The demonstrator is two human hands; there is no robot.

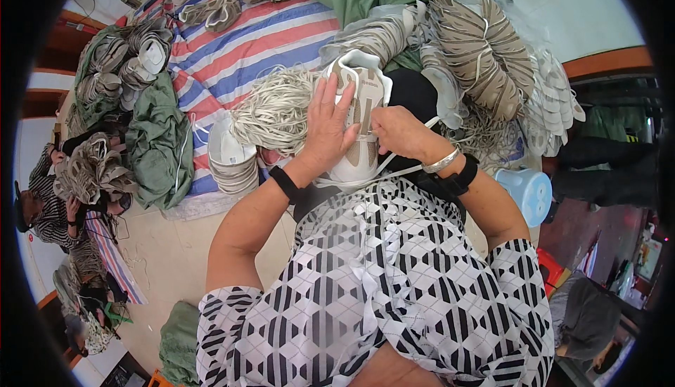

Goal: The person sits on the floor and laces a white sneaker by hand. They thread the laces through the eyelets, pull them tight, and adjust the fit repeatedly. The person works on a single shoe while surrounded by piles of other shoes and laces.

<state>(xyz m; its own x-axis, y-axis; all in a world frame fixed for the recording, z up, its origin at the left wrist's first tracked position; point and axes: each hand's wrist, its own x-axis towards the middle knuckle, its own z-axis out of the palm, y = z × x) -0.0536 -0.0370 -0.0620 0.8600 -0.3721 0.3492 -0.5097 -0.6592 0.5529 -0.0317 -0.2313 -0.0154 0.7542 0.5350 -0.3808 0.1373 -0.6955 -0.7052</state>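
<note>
The shoe upper (362,116) sits on the person's lap, just in front of the black-and-white patterned top, toe end pointing away. It is white and beige, with tan panels down the middle and a white padded collar curling up at the far end. The left hand (327,123) lies flat across its left side, fingers spread and pressing it down. The right hand (397,130) is closed in a pinch at the upper's right edge, gripping a white lace (408,170) that trails back under the wrist.

Just beyond the left hand is a loose bundle of white laces (274,109), heaped on a red, white and blue striped sheet (260,35). Beside that stands a nested stack of white uppers (232,158). To the right, more beige and white uppers (481,46) are strung together in fat bunches. A green sack (158,141) lies crumpled at the left, with further bunches above it. A pale blue plastic stool (527,191) stands near the right elbow.
</note>
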